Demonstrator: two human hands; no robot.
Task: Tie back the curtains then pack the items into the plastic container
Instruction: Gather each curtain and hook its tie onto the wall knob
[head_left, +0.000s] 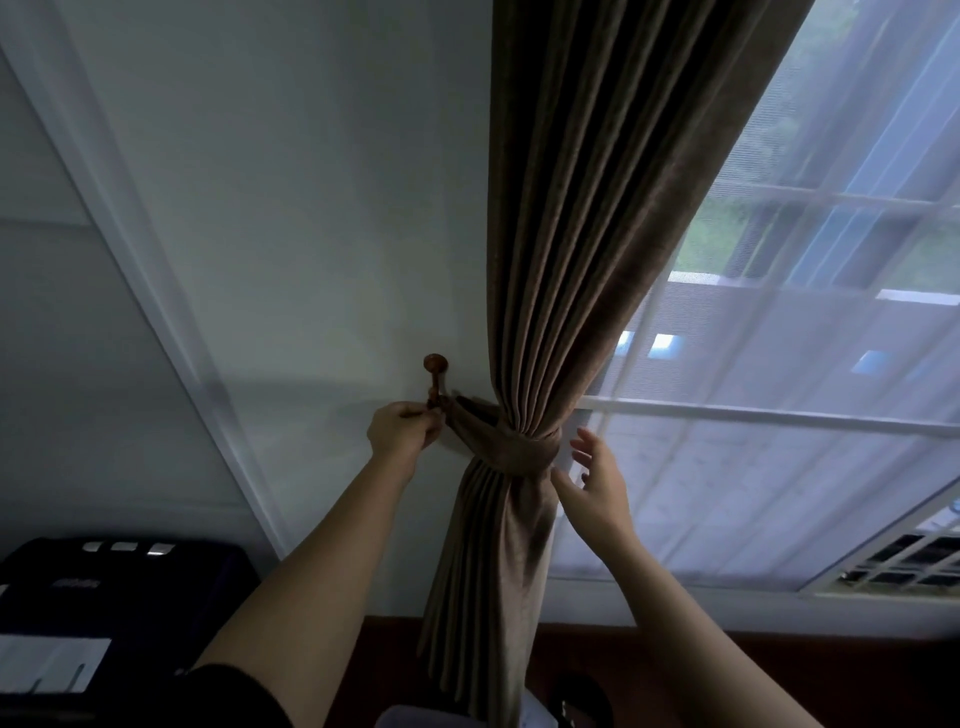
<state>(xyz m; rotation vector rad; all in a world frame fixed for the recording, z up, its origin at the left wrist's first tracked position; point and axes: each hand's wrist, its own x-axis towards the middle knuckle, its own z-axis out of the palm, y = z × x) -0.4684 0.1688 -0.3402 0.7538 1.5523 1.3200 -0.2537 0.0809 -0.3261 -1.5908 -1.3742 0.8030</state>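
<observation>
A brown pleated curtain (582, 218) hangs down the middle of the view, gathered at the waist by a matching brown tieback band (511, 452). The band runs left to a wooden wall hook (435, 371) with a round knob. My left hand (402, 428) is pinched on the band's end right at the base of that hook. My right hand (597, 480) hovers just right of the gathered waist, fingers spread, thumb touching the curtain. No plastic container is in view.
A sheer white curtain (779, 389) covers the window on the right. A dark box-shaped object (119, 592) stands at the lower left. A white vented unit (904, 564) sits at the lower right window edge. Dark wood floor (727, 670) shows below.
</observation>
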